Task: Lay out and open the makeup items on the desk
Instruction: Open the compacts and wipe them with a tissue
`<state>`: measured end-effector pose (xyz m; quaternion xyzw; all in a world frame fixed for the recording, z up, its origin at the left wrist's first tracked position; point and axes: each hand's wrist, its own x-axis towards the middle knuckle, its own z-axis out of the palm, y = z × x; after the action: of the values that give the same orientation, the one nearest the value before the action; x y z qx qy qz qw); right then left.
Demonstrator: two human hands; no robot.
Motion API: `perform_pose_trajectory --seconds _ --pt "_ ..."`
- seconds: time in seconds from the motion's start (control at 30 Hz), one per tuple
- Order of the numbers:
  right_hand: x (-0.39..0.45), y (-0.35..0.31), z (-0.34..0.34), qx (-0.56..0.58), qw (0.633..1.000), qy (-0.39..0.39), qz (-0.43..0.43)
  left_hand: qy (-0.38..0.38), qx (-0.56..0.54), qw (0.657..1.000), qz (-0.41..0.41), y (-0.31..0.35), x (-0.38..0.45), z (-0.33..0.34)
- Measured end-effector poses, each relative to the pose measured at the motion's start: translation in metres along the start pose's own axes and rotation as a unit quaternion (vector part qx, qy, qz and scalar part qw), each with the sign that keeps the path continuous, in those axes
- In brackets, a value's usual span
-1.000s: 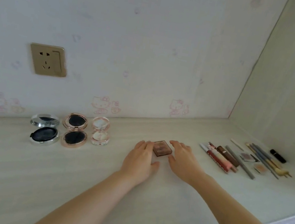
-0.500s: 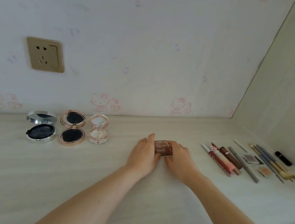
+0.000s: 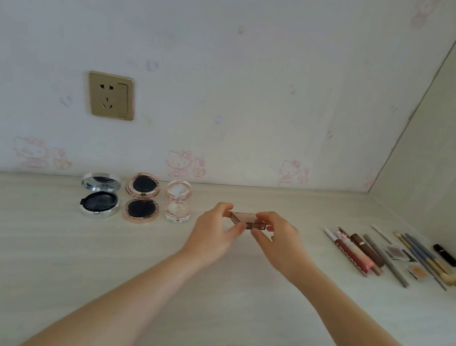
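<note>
- The left hand [image 3: 215,231] and the right hand [image 3: 278,241] share one grip: each pinches an end of a small brown square palette [image 3: 247,220] between thumb and curled fingers.
- The palette sits between the two hands, tilted, raised a little above the bench [image 3: 52,264] near its middle; whether its lid is parted cannot be told.
- Left of the hands three round compacts lie opened flat, side by side near the wall: a pale pink compact [image 3: 177,205] nearest, then a rose-gold compact [image 3: 141,198], then a silver compact [image 3: 99,194].
- Right of the hands a row of slim items lies on the bench: a red lip tube [image 3: 350,252], a brown tube [image 3: 367,249], a grey pencil [image 3: 386,260], two small square pans [image 3: 395,252], several brushes [image 3: 430,263] and a black lipstick [image 3: 445,255].
- On the wall above the compacts is a gold wall socket [image 3: 111,95].
</note>
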<state>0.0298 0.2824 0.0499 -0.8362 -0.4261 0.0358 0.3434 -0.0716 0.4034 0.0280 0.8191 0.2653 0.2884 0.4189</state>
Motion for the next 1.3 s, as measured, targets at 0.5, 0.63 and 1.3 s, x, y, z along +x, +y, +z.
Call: perform_pose_trajectory --seconds 0.5,0.63,1.3 --pt "-0.040 -0.100 0.052 0.085 0.990 -0.108 -0.034 0.032 -0.331 0.932 -0.147 -0.031 -0.070 -0.111" --pt "-0.047 -0.116 0.067 0.104 0.983 -0.148 -0.018 0.018 -0.345 0.928 -0.142 -0.044 -0.089 -0.138" --pt "-0.074 -0.144 0.109 0.099 0.974 -0.083 -0.185 -0.016 -0.503 0.825 -0.257 -0.057 -0.130 -0.170"
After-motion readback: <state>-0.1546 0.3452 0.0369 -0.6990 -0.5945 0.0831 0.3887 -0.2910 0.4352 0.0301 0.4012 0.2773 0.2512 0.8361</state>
